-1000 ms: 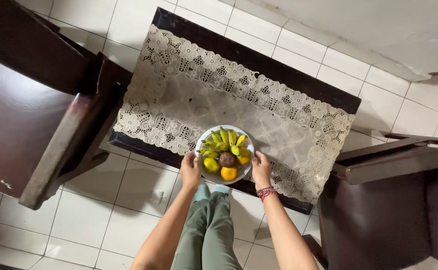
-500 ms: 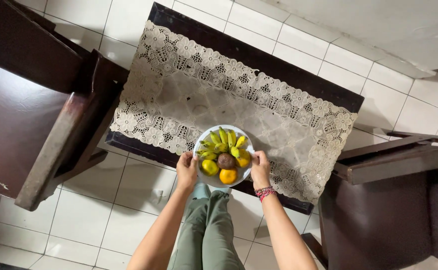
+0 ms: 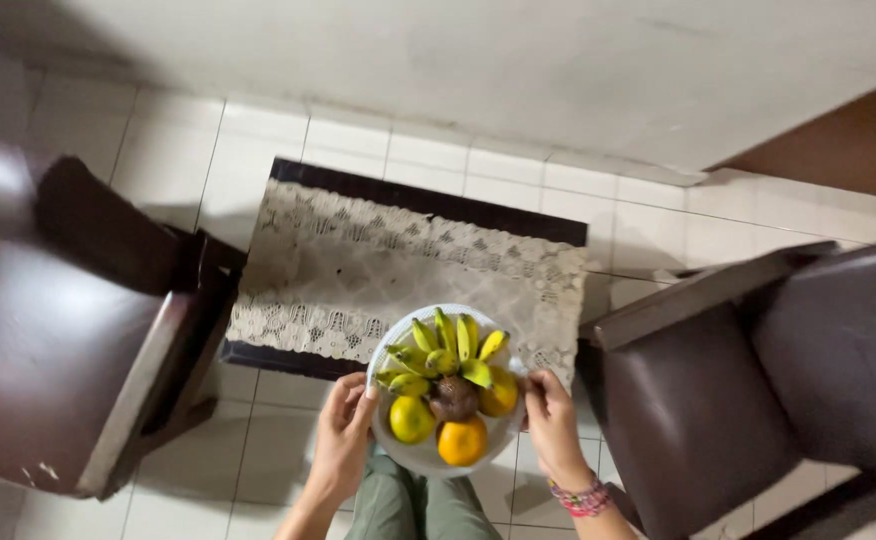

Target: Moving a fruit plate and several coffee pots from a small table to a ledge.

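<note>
A white bowl (image 3: 428, 458) of fruit is held at its rim by the left hand (image 3: 343, 440) and the right hand (image 3: 553, 425), above the near edge of a dark low table (image 3: 438, 205). The table is covered by a lace cloth (image 3: 358, 275). Small bananas (image 3: 448, 350), yellow-green and orange round fruits (image 3: 463, 440) and one brown fruit (image 3: 455, 398) are piled in the bowl. Dark chairs are seen at the left (image 3: 53, 340) and at the right (image 3: 758, 400), on white floor tiles (image 3: 268, 140). A beaded bracelet (image 3: 580, 497) is worn on the right wrist.

Fruit bowl (image 3: 428, 455) between hands, table (image 3: 428, 205) beyond, chair (image 3: 68, 350) left, armchair (image 3: 768, 390) right
</note>
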